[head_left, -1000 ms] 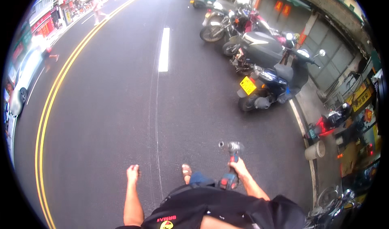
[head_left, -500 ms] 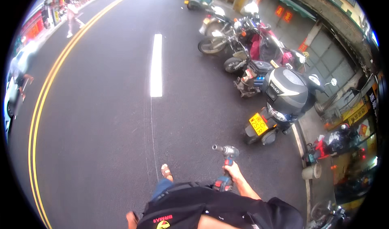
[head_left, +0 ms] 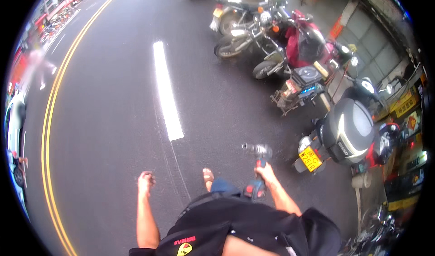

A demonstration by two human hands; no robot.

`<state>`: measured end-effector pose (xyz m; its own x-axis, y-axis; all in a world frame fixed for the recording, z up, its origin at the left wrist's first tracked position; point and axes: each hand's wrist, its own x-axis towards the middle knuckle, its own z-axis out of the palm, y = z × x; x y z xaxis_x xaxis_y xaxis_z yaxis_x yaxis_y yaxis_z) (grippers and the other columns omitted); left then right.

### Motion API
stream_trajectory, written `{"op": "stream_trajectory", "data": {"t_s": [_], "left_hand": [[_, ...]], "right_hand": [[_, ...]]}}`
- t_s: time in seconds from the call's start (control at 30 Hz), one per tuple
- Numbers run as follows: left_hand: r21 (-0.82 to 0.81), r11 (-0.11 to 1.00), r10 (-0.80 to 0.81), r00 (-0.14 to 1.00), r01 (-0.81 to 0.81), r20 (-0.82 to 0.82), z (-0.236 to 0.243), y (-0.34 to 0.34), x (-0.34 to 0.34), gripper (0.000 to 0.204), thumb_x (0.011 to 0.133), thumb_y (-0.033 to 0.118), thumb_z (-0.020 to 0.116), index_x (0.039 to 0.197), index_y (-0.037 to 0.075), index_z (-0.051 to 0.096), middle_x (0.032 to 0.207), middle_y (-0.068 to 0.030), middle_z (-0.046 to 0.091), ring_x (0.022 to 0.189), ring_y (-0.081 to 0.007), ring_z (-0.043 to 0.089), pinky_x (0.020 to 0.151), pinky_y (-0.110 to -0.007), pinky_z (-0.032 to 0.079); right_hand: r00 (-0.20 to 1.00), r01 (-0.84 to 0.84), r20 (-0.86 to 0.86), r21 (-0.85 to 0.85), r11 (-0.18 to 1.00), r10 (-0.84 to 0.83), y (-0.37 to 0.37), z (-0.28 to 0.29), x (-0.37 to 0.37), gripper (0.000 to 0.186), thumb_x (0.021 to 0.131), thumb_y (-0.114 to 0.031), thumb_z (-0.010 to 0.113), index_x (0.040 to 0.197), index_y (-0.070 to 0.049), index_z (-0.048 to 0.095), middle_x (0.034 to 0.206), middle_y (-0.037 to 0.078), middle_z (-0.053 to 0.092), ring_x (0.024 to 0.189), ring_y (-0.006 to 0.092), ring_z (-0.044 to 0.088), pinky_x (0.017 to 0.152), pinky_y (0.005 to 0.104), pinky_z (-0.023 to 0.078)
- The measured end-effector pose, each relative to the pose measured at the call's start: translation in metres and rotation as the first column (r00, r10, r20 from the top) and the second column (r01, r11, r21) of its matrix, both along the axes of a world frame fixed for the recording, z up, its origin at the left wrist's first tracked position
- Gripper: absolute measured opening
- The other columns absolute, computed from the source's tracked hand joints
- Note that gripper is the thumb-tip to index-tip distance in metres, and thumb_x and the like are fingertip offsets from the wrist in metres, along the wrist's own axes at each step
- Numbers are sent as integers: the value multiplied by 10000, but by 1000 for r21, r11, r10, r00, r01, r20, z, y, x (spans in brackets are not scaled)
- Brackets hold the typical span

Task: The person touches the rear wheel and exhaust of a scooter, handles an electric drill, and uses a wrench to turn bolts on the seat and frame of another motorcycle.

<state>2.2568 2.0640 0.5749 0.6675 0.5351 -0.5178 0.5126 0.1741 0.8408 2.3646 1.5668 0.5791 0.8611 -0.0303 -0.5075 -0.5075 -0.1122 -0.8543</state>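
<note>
from where i stand, someone in a dark top (head_left: 253, 224) is walking along the roadway (head_left: 113, 133), one sandalled foot (head_left: 208, 178) showing ahead of the body. the right hand (head_left: 267, 172) is closed around the grip of a cordless power tool (head_left: 262, 151), which hangs upright in front of the right hip, its metal nose turned toward the left and its battery end down by the waist. the left hand (head_left: 146, 182) is out ahead on the other side with its fingers loosely curled; i see nothing in it, but blur keeps me from telling how far it is closed.

to carry this well, i'd keep the grip firm and the finger clear of the trigger, hold the nose away from the legs, and leave room on the right, where a scooter (head_left: 310, 159) with a big grey box (head_left: 353, 129) juts toward the road.

against half a second ago, the left hand is fully in view instead of cut off at the lower edge. the tool sits a little higher and farther right in view, in the same grip. the white lane dash (head_left: 167, 92) reaches closer and slants more, and the scooter shows lower and farther right.
</note>
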Motion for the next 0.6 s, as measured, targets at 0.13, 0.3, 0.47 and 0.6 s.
{"op": "stream_trajectory", "data": {"t_s": [0.13,0.3,0.47,0.6], "left_hand": [[-48,999,13,994,-18,-104,-101,24,-5,207,800,240,588,710,93,472,589,-1,466,507,-100,443,444,-274,373],[502,415,-380,646,759,-662,-243,93,-83,254,747,302,511,657,66,533,654,-166,605,601,-352,591,554,-500,422],[540,608,-407,813,582,-417,-217,207,66,290,766,279,493,571,63,487,588,-130,580,516,-311,563,492,-456,413],[-106,984,99,929,-145,-356,-137,269,338,331,837,257,452,540,129,382,462,-14,371,377,-128,331,365,-295,275]], "right_hand": [[1000,14,-30,122,992,-10,52,3,120,263,668,-46,621,882,-60,469,671,42,521,558,148,529,525,299,459],[993,-97,71,114,989,90,140,15,288,259,669,-55,624,872,-59,462,671,47,519,557,146,528,522,295,460],[999,41,9,108,993,-42,202,-1,407,273,663,-86,649,873,-70,474,718,21,510,589,123,513,540,305,453],[992,123,-50,118,985,-118,241,12,493,294,660,-74,651,879,-71,454,696,29,506,561,133,520,524,301,458]]}}
